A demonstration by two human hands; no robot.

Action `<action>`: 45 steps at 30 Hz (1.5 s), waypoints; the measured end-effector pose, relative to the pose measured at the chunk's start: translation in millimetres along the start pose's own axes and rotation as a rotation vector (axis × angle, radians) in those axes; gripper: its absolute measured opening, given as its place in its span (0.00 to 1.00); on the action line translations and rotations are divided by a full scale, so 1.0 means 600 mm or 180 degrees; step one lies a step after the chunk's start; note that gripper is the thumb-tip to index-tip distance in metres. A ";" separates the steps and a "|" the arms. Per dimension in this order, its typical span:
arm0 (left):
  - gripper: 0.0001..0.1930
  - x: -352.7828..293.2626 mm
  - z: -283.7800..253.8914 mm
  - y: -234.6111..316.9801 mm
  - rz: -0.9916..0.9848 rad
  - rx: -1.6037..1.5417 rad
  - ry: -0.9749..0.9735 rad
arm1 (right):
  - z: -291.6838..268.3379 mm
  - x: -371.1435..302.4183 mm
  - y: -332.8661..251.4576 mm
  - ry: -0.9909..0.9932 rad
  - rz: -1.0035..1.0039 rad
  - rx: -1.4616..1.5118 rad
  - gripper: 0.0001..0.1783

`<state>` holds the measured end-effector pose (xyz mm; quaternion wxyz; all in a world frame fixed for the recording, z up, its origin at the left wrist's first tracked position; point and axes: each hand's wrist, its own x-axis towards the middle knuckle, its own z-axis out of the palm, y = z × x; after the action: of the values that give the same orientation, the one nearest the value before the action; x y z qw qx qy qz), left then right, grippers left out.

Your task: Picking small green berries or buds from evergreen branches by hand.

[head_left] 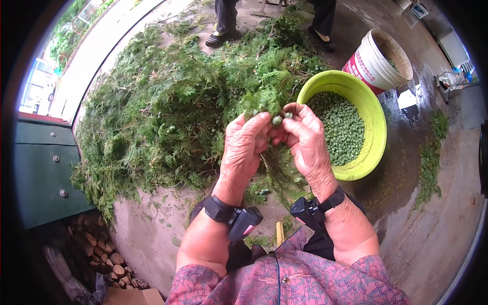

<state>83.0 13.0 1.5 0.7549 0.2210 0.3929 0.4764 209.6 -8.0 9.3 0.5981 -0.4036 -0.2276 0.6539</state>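
Observation:
My left hand (241, 145) is closed, pinching a feathery evergreen sprig (265, 98) in front of me. Close beside it, my right hand (310, 142) is closed too, its thumb and fingertips on small round green cones (277, 120) at the sprig's base. Leafy stems hang down below the two hands. Just right of my right hand stands a yellow-green tub (375, 122), holding a thick layer of loose green cones (341, 129). A large heap of cut evergreen branches (162, 101) spreads over the floor ahead and to the left.
Behind the tub a white and red bucket (367, 63) leans. A person's legs (226, 18) stand at the heap's far side. Stacked firewood (114, 262) and a dark green metal panel (48, 168) are at left. Wet concrete floor (406, 132) and scattered greenery (431, 157) lie right.

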 end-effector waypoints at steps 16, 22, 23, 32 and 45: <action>0.04 -0.002 0.002 -0.007 0.0123 0.0093 -0.0092 | -0.021 0.008 0.002 -0.0047 0.0279 0.0559 0.10; 0.06 -0.002 0.009 -0.015 0.0414 0.0929 0.0035 | -0.021 0.011 -0.016 0.0032 -0.0310 -0.0297 0.13; 0.06 -0.001 0.008 -0.018 0.0500 0.1161 0.0016 | -0.016 0.008 -0.016 0.0066 -0.0369 -0.0770 0.15; 0.08 -0.017 0.022 -0.012 0.0787 0.1303 -0.0480 | -0.017 0.006 -0.014 0.0022 -0.0468 -0.1696 0.11; 0.06 -0.004 0.020 0.002 -0.0111 0.0293 -0.0151 | -0.048 0.015 -0.019 -0.0702 0.0785 0.0920 0.10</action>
<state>91.5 11.6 10.6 0.7612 0.2599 0.4001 0.4392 240.1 -2.8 -0.5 0.5367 -0.2644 -0.1444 0.7882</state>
